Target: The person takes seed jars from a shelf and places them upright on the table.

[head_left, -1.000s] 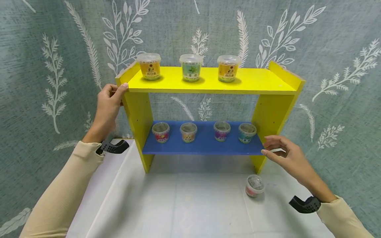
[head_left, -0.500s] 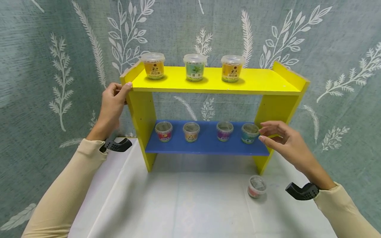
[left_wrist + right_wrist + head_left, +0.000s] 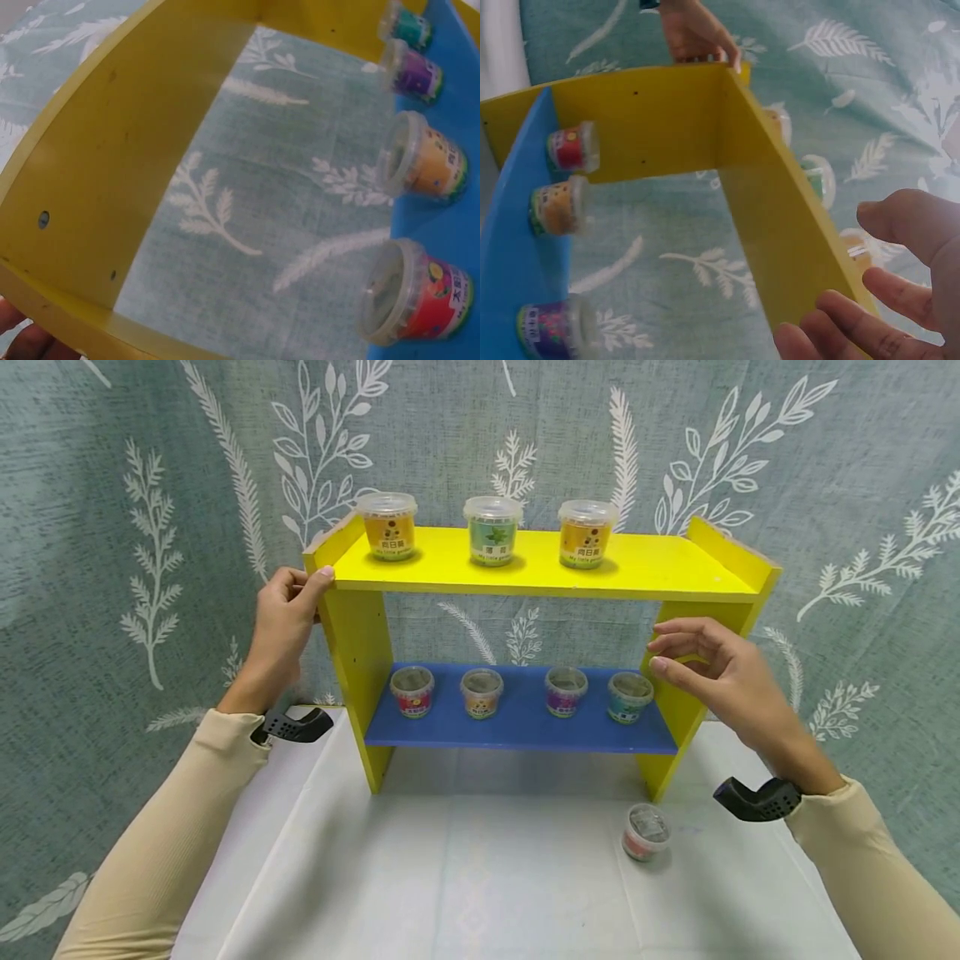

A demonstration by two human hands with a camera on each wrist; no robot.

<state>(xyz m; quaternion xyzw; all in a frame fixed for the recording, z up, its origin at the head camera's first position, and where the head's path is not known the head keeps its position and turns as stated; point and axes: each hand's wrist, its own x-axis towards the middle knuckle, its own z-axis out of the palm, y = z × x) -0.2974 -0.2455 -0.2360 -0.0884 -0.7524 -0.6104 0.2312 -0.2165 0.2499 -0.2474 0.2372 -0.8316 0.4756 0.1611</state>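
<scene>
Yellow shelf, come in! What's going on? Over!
Left hand grips yellow shelf by upper left corner. Right hand empty, near right side. Seven cups shelved; lone cup on table in front.

The left forearm (image 3: 161, 827) extends upward and inward from the lower left of the head view. The left hand (image 3: 279, 620) is set in a grip, fingers bent, thumb (image 3: 314, 585) opposing. The right forearm (image 3: 866, 860) extends upward and inward from the lower right. The right hand (image 3: 720, 668) sits slightly lower than the left, fingers loosely curved inward, their tips apart from the thumb beneath.
</scene>
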